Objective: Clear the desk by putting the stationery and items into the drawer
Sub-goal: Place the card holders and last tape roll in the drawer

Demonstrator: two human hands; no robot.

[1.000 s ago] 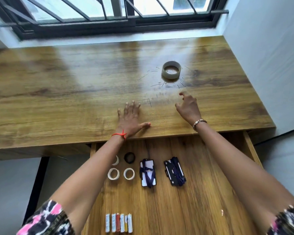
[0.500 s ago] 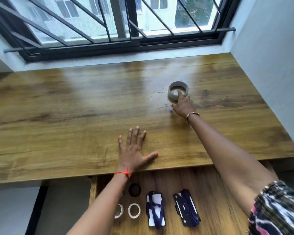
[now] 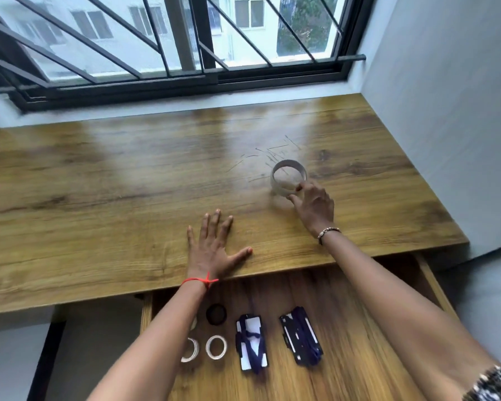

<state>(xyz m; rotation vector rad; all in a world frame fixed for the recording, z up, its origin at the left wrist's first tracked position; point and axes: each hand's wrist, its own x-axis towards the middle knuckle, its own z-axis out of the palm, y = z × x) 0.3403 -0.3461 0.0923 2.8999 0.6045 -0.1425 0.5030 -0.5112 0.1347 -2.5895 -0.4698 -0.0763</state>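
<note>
A roll of clear tape [image 3: 284,186] is tilted up off the wooden desk [image 3: 128,183], its open ring facing me. My right hand [image 3: 314,205] pinches its near rim between thumb and forefinger. My left hand [image 3: 213,247] lies flat on the desk near the front edge, fingers spread. Below the desk the open drawer [image 3: 344,357] holds a black tape roll [image 3: 216,314], two white tape rolls [image 3: 216,347], and two card holders with dark lanyards [image 3: 250,344] [image 3: 301,335]. My left forearm hides part of the leftmost white roll.
A barred window [image 3: 171,53] runs along the back of the desk. A grey wall [image 3: 446,111] closes the right side. The drawer's right rail [image 3: 431,282] sticks out below the desk's right corner.
My right hand reached forward to the tape roll, took hold of its rim, and has drawn it back toward me, tilted up off the desk. The left hand stayed flat. The camera tilted up.
</note>
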